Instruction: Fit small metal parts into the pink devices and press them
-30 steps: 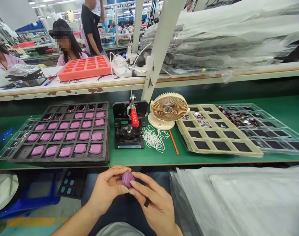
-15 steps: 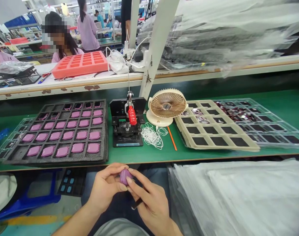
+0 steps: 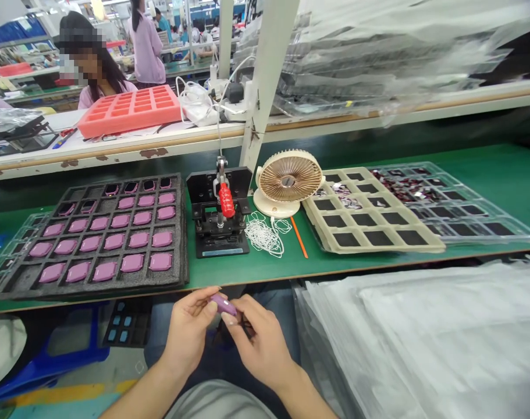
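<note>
Below the bench edge, over my lap, both hands pinch one small purple part (image 3: 222, 303). My left hand (image 3: 190, 331) grips its left end with thumb and fingers. My right hand (image 3: 258, 343) holds the right end, and a dark thin object sits under its fingers; what it is I cannot make out. On the green bench a black foam tray (image 3: 177, 273) carries rows of the same purple parts (image 3: 131, 238). A black toggle-clamp fixture with a red handle (image 3: 223, 203) stands straight ahead of my hands.
A small beige fan (image 3: 288, 181), a white string bundle (image 3: 262, 235) and an orange stick (image 3: 298, 237) lie right of the fixture. A beige compartment tray (image 3: 422, 245) and clear trays (image 3: 500, 235) lie further right. Plastic sheets (image 3: 422, 337) are stacked at lower right. People work behind the shelf.
The purple part has been turned from flat-on to edge-on between my fingers. Both hands stay together over my lap, and my view has shifted slightly.
</note>
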The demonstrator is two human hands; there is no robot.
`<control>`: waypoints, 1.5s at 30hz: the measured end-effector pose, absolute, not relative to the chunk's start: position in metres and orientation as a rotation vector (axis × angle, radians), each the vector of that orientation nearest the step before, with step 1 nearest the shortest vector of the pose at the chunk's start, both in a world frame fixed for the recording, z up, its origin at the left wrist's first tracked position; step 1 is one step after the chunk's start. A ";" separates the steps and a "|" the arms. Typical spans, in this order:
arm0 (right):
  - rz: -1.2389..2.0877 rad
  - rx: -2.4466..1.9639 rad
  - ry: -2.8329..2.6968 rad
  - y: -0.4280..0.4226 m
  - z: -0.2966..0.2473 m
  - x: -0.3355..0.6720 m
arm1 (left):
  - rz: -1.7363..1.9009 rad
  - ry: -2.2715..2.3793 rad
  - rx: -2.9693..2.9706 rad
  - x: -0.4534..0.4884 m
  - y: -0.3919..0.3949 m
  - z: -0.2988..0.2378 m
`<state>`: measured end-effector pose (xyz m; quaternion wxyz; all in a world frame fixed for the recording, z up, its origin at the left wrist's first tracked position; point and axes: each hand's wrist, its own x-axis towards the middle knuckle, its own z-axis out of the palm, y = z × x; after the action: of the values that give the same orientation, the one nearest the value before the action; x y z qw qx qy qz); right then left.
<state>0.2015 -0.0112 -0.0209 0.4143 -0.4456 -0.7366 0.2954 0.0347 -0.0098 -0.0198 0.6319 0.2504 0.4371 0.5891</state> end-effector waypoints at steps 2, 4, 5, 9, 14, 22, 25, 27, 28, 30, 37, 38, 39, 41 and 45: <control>0.712 -1.049 -1.936 -0.012 -0.019 0.204 | 1.342 0.986 0.577 0.036 -0.010 -0.025; 0.678 -1.026 -1.936 -0.011 -0.019 0.205 | 1.363 0.987 0.596 0.038 -0.011 -0.030; 0.706 -1.031 -1.904 -0.010 -0.020 0.205 | 1.371 1.002 0.625 0.039 -0.011 -0.032; 1.186 -1.121 -1.527 0.001 -0.023 0.206 | 1.329 1.202 1.100 0.040 -0.007 -0.036; 1.866 -1.063 -1.047 0.015 -0.030 0.210 | 1.347 1.125 2.063 0.025 0.003 -0.036; 0.554 -1.229 -1.413 0.081 0.046 0.217 | 1.459 1.303 1.984 0.028 0.039 -0.038; 0.307 -0.964 -1.662 0.116 0.077 0.213 | 1.389 1.348 1.990 0.040 0.065 -0.044; 0.261 -0.855 -1.869 0.133 0.084 0.208 | 1.339 1.372 2.013 0.047 0.082 -0.050; 0.247 -0.816 -1.933 0.139 0.085 0.205 | 1.316 1.381 2.027 0.049 0.088 -0.053; 0.217 -0.749 -1.948 0.148 0.088 0.199 | 1.277 1.391 2.048 0.050 0.096 -0.062; 0.030 -0.945 -1.509 0.147 0.122 0.192 | 1.265 1.378 2.039 0.044 0.092 -0.073; 0.044 -0.989 -1.534 0.143 0.115 0.195 | 1.291 1.382 2.021 0.043 0.090 -0.071; 0.077 -1.054 -1.598 0.139 0.102 0.198 | 1.321 1.393 1.997 0.041 0.086 -0.070; 0.181 -1.220 -1.795 0.132 0.064 0.205 | 1.392 1.431 1.937 0.038 0.077 -0.068; 0.351 -1.375 -2.131 0.136 -0.011 0.205 | 1.506 1.512 1.818 0.039 0.053 -0.071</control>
<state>0.2052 0.1360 -0.0109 0.2867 -0.5144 -0.7975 0.1312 0.0385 0.0533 -0.0713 0.1683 0.6392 0.5316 0.5297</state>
